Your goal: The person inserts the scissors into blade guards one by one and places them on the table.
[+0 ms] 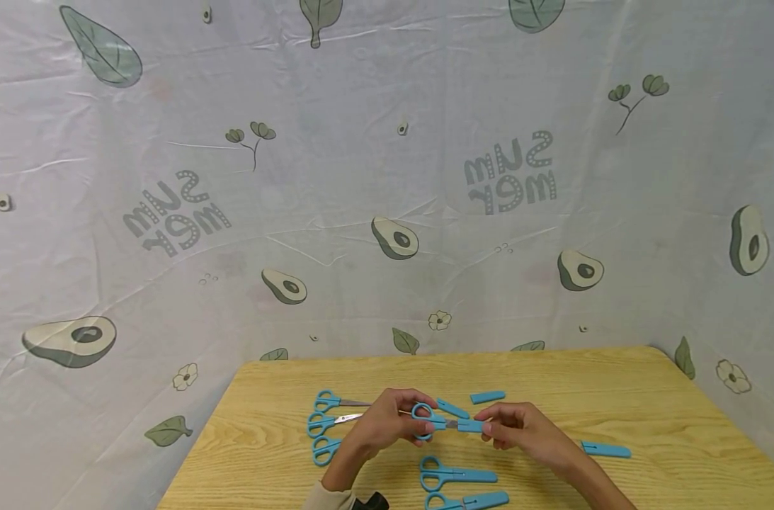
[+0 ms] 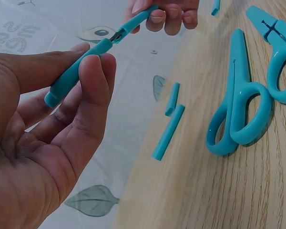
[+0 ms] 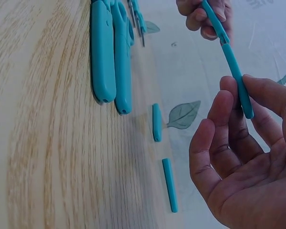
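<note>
Above the table, my left hand [image 1: 389,423] pinches a pair of blue-handled scissors [image 1: 439,423] by the handle loops. My right hand [image 1: 520,428] holds a blue blade cover [image 1: 469,426] between thumb and fingers. The cover sits over the tips of the scissors' blades, and a short stretch of metal shows between cover and handles. In the right wrist view the cover [image 3: 237,78] lines up with the scissors. Two covered pairs of scissors [image 1: 463,474] lie on the table below the hands, side by side.
Three uncovered pairs of scissors [image 1: 319,423] lie on the left, partly hidden by my left arm. Loose blue covers lie behind the hands, one cover [image 1: 488,397] farther back; another cover [image 1: 606,450] lies right of my right wrist. A patterned sheet [image 1: 336,177] hangs behind the wooden table [image 1: 265,397].
</note>
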Action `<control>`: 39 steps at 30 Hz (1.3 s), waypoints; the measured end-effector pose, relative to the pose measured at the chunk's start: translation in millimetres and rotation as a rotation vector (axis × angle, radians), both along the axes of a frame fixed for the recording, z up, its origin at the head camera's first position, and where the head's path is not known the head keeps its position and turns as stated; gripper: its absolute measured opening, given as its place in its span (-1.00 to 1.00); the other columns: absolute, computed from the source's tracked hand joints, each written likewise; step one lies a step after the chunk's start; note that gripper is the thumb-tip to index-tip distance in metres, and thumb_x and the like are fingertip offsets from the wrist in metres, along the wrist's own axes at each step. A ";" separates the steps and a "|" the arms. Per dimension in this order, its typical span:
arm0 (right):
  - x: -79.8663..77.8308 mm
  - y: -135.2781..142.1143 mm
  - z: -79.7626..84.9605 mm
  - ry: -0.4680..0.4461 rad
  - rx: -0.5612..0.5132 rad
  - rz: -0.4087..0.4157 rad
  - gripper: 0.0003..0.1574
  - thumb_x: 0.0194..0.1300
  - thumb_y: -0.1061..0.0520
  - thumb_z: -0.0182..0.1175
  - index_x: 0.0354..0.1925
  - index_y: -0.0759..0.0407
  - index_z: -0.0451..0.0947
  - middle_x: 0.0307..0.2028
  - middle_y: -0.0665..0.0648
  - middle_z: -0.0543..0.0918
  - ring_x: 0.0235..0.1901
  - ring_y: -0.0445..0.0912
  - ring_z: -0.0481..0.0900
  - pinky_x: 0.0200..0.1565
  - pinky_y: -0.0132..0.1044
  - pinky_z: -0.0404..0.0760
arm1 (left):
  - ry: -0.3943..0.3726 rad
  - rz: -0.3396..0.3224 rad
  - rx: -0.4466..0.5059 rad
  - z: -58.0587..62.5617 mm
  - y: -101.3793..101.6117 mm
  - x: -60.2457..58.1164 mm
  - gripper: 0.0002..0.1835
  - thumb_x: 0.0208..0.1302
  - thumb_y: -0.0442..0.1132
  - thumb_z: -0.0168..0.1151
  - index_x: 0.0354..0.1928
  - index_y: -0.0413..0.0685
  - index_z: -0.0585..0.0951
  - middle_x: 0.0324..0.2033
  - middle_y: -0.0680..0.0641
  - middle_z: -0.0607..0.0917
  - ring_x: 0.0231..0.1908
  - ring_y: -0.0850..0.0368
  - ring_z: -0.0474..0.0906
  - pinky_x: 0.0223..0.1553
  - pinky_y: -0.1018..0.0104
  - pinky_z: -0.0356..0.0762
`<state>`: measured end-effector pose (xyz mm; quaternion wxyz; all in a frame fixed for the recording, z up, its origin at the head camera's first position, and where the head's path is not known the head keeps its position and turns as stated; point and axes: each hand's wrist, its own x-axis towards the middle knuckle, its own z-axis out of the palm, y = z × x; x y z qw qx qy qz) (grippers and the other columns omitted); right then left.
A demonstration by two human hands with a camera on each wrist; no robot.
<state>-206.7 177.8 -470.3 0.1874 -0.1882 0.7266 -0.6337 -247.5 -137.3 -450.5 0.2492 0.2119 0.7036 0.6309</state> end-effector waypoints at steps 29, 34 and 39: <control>2.0 -4.7 -5.3 0.013 0.011 -0.044 -0.52 0.66 0.08 0.17 0.28 0.43 0.58 -0.13 0.12 0.72 -0.38 -0.22 0.56 -0.25 -0.28 0.68 | 0.055 0.013 -0.005 0.4 5.2 3.8 -0.72 0.38 -0.49 0.41 0.10 -0.25 0.73 -0.27 0.01 0.66 -0.35 0.19 0.80 -0.32 0.24 0.86; 2.7 -4.6 -7.3 0.008 -0.012 -0.043 -0.52 0.67 0.09 0.16 0.28 0.45 0.57 -0.15 0.11 0.72 -0.44 -0.23 0.53 -0.33 -0.30 0.65 | 0.078 0.003 -0.012 -0.7 5.8 4.3 -0.71 0.38 -0.50 0.40 0.12 -0.32 0.71 -0.26 0.02 0.65 -0.36 0.23 0.78 -0.34 0.31 0.83; 3.6 -4.9 -6.9 0.010 -0.009 -0.052 -0.53 0.66 0.08 0.18 0.27 0.44 0.59 -0.17 0.08 0.72 -0.47 -0.25 0.52 -0.34 -0.29 0.66 | 0.102 0.002 -0.014 -0.7 6.3 5.1 -0.73 0.38 -0.50 0.41 0.09 -0.26 0.73 -0.26 0.02 0.65 -0.36 0.23 0.78 -0.35 0.32 0.83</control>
